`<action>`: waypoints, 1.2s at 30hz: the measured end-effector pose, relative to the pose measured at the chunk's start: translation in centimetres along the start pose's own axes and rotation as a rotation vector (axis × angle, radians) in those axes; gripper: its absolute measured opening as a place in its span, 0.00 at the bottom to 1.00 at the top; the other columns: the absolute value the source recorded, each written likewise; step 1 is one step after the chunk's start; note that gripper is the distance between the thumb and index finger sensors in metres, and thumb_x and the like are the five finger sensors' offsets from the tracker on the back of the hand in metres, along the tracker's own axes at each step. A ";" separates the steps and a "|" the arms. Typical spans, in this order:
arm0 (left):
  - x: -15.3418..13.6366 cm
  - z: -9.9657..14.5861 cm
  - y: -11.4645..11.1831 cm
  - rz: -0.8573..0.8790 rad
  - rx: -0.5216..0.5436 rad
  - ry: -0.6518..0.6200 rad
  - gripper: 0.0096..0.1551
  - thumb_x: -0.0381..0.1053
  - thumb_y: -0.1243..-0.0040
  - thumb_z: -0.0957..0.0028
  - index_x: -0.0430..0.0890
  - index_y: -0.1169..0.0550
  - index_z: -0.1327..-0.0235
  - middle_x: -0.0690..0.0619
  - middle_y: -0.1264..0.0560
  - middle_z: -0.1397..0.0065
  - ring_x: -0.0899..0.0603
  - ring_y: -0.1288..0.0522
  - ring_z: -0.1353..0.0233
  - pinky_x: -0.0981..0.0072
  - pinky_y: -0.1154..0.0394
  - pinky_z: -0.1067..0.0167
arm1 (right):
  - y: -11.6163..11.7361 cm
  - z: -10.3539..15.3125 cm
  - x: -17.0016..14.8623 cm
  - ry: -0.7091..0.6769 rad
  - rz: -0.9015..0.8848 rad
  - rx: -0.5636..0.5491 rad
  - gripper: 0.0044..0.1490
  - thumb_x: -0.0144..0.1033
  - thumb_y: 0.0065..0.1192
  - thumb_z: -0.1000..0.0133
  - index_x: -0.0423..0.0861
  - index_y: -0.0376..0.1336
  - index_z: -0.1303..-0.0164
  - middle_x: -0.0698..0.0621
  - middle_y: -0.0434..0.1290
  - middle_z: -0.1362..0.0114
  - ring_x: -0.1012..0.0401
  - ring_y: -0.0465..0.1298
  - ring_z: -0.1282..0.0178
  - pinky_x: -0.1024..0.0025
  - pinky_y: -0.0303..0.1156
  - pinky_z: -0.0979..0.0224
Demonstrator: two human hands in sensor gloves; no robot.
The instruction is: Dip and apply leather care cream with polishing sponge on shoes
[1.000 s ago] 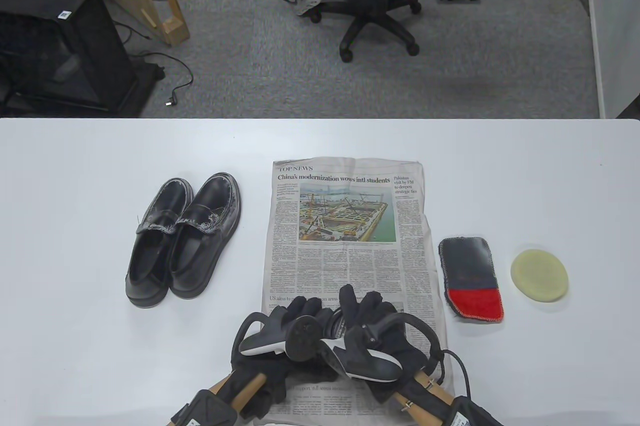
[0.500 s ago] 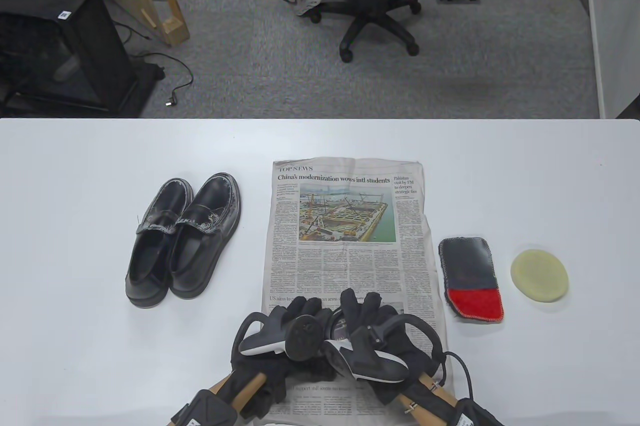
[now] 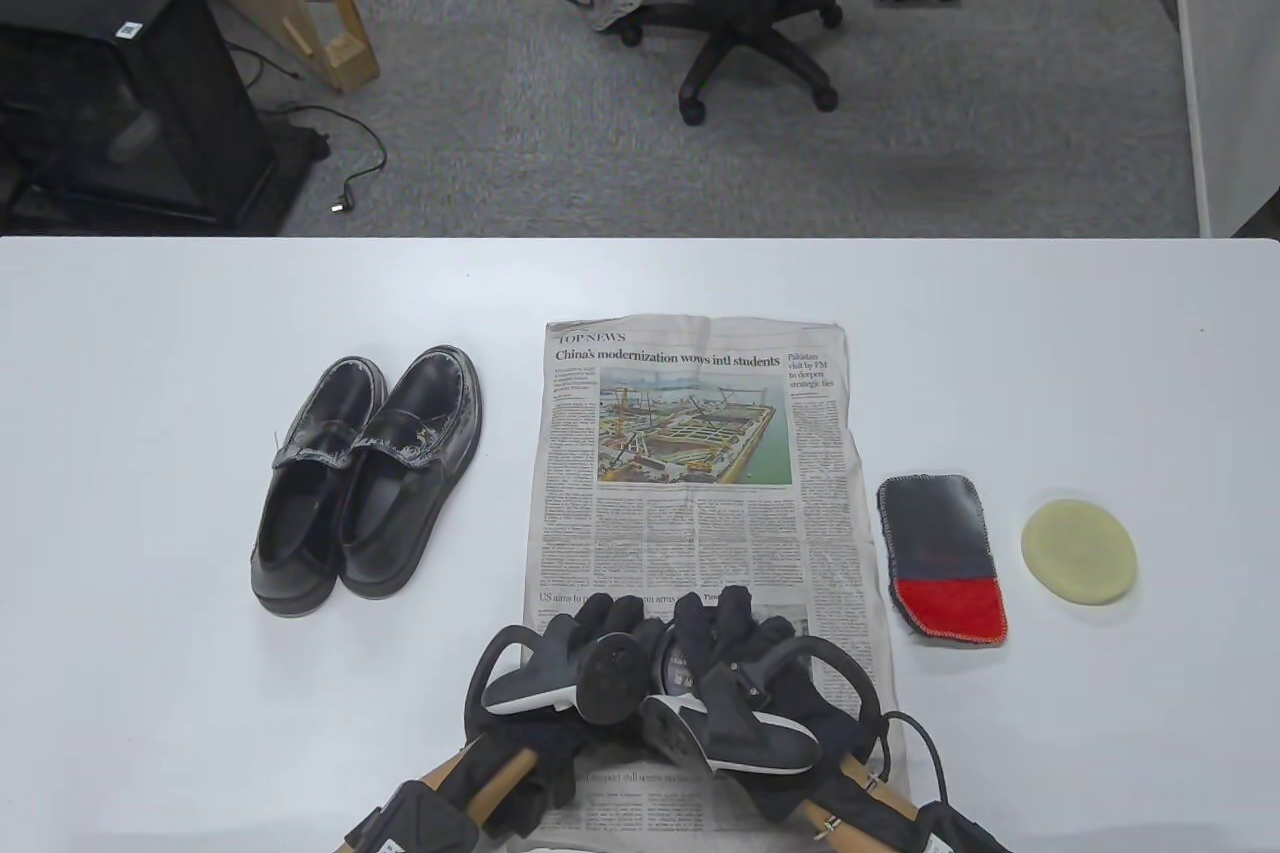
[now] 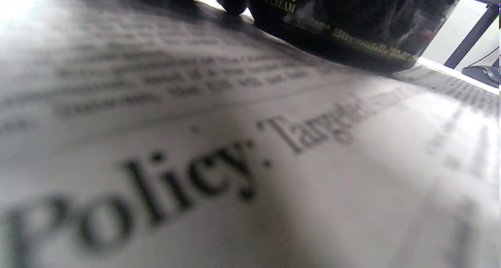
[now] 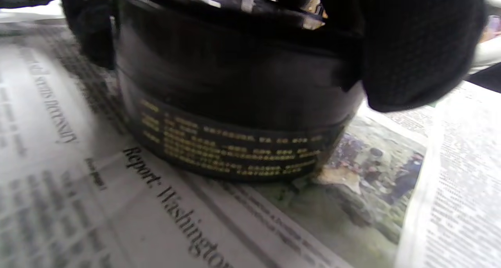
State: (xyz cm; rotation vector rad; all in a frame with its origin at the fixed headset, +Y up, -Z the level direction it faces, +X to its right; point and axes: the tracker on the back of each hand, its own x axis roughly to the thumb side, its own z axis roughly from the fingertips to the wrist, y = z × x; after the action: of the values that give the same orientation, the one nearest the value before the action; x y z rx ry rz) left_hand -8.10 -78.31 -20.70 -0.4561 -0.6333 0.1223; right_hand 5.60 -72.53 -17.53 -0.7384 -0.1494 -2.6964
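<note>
both hands meet at the near edge of the newspaper, over a black cream jar standing upright on the paper. left hand grips the jar from the left, fingertips down at the paper in the left wrist view. right hand clamps over the jar's top and right side; its gloved fingers wrap the upper rim in the right wrist view. from the table view the jar is almost all hidden under gloves and trackers, only a sliver of label shows between the hands. can't tell if the lid is loose or seated. gold print on the jar is blurred, only "cream" reads.

further out on the desk: polishing sponge, round, pale yellow, lies flat at far right, well apart from the hands. just left of it a grey and red cloth, long axis near-to-far, red end near. shoes sit left of the paper, side by side and touching, toes pointing far and slightly right, heels near.
</note>
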 end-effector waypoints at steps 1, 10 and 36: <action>-0.1 0.0 0.0 0.003 -0.004 -0.001 0.63 0.67 0.43 0.53 0.36 0.49 0.11 0.29 0.55 0.11 0.23 0.55 0.19 0.25 0.51 0.32 | 0.0 0.0 -0.1 0.009 0.011 -0.015 0.70 0.77 0.27 0.43 0.30 0.45 0.10 0.20 0.61 0.21 0.29 0.80 0.44 0.56 0.84 0.54; 0.1 -0.1 0.0 -0.013 -0.001 0.005 0.63 0.67 0.43 0.54 0.36 0.49 0.11 0.29 0.56 0.11 0.22 0.55 0.19 0.25 0.51 0.32 | 0.6 0.0 -1.6 -0.103 -0.169 0.112 0.77 0.77 0.43 0.48 0.27 0.34 0.12 0.14 0.47 0.18 0.22 0.68 0.31 0.48 0.81 0.42; 9.3 -4.0 3.5 -0.385 -0.103 -0.038 0.81 0.83 0.51 0.56 0.32 0.68 0.15 0.10 0.63 0.17 0.07 0.54 0.25 0.12 0.39 0.39 | 3.2 4.8 -11.3 0.167 -0.421 -0.209 0.63 0.68 0.35 0.41 0.34 0.32 0.11 0.25 0.40 0.13 0.26 0.46 0.17 0.32 0.55 0.23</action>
State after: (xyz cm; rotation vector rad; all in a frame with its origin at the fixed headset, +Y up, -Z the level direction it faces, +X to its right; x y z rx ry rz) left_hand 1.86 -74.37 -20.02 -0.4237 -0.7565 -0.2681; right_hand 18.15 -71.31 -19.13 -0.5858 0.0225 -3.1990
